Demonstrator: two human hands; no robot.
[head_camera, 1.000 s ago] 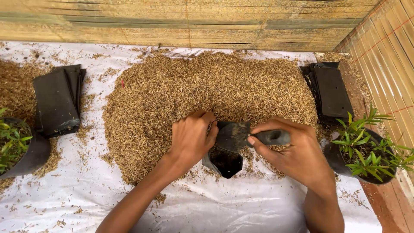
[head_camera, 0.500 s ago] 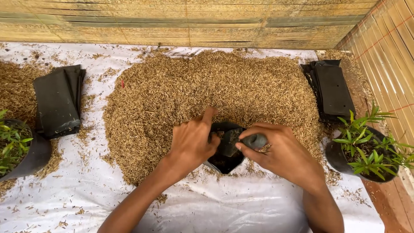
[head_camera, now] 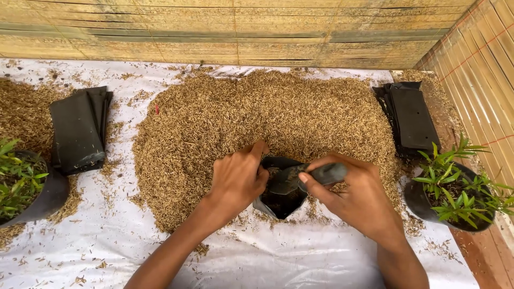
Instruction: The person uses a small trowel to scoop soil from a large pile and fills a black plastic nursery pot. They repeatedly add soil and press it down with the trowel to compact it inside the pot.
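Both fingers (head_camera: pixel 256 155) pinching bag (head_camera: pixel 278 199) & trowel (head_camera: pixel 300 178)

We now lift the trowel (head_camera: pixel 305 179) slightly out of the black bag (head_camera: pixel 278 200), our right hand (head_camera: pixel 356 195) drawing back rightward.

- Stack of flat black bags (head_camera: pixel 80 130) lying left on white sheet (head_camera: pixel 300 257).
- Second stack (head_camera: pixel 411 116) at right.
- Potted green plants at left edge (head_camera: pixel 24 184) and right (head_camera: pixel 455 187).
- Bamboo wall (head_camera: pixel 241 32) behind.
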